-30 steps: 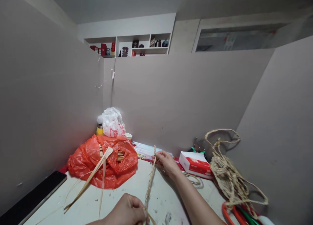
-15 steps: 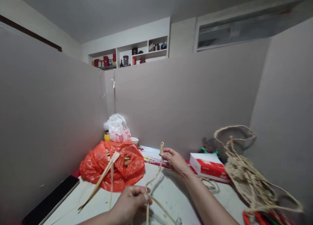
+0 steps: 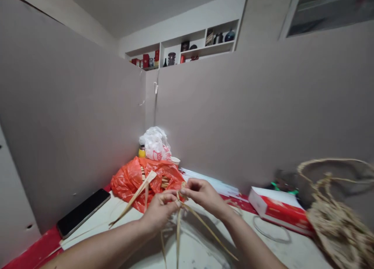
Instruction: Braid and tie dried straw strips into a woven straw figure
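Between thumb and fingers, my left hand (image 3: 160, 209) pinches a thin braided straw cord. My right hand (image 3: 203, 194) is closed close beside it, fingertips on the upper part of the same cord. Both hands are in front of the red plastic bag, above the table. Loose pale straw strands (image 3: 212, 234) hang below the pinch, one slanting right and others straight down. Most of the braid is hidden by the fingers. In the red bag (image 3: 125, 180) lie bundled straw pieces, and a flat split straw strip (image 3: 133, 200) leans out over its front.
A black phone (image 3: 84, 212) lies at the left on the white-topped table (image 3: 304, 245). Behind the bag are a white plastic bag (image 3: 156, 142) and a yellow jar (image 3: 142, 152). Rightward stand a red and white box (image 3: 282, 210) and a woven fibre bag with rope handles (image 3: 336, 222).
My right hand has come down and left, bringing the cord's upper end close to my left hand. The stretched braid is now gathered between them. The camera view has turned right and tilted.
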`<state>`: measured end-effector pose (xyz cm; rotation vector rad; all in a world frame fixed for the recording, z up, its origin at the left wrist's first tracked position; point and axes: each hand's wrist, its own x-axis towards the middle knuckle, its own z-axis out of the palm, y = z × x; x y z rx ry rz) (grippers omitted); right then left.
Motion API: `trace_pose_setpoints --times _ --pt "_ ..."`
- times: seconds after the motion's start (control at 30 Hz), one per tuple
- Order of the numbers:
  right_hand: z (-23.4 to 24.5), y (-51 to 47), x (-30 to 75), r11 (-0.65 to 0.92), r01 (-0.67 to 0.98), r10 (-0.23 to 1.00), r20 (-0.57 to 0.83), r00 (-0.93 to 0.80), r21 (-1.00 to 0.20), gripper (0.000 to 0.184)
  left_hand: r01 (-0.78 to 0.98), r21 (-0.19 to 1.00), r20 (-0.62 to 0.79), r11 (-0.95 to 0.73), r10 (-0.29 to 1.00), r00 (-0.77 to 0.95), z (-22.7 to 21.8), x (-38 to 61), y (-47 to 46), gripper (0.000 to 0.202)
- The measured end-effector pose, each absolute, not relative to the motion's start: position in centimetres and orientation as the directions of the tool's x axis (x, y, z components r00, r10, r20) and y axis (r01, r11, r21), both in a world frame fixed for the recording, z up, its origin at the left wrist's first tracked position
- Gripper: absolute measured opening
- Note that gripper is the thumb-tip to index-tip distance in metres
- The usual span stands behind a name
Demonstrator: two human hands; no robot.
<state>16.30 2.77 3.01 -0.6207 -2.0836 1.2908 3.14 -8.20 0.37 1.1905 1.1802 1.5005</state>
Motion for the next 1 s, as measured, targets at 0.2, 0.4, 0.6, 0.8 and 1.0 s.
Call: trace_pose_setpoints --times 0.2,0.4,0.6,0.8,1.0 --pt "3.8 2.9 17.2 0.408 0.095 0.644 0.213 -0.735 -0.908 0.031 -0.140 0.990 0.037 -0.036 0.999 0.003 1.5 3.6 -6.3 0.030" --pt "5.3 4.7 20.8 0.373 0.175 0.706 0.156 -0.691 -0.911 0.030 -0.156 0.982 0.105 -0.102 0.994 0.012 1.7 4.9 -3.6 0.026" --pt "4.6 6.4 21.8 0.462 0.168 0.791 0.319 -0.522 -0.871 0.027 0.083 0.961 0.271 -0.263 0.956 -0.115 1.5 5.8 -1.8 0.016" --pt "3.9 6.4 21.0 0.458 0.187 0.772 0.285 -0.568 -0.869 0.020 -0.163 0.973 0.170 -0.161 0.985 0.039 0.9 7.2 -0.2 0.017" --pt "3.7 6.6 21.6 0.503 0.282 0.743 0.241 -0.624 -0.817 0.013 -0.270 0.963 0.015 0.001 0.998 0.057 -0.1 5.7 0.1 0.017"
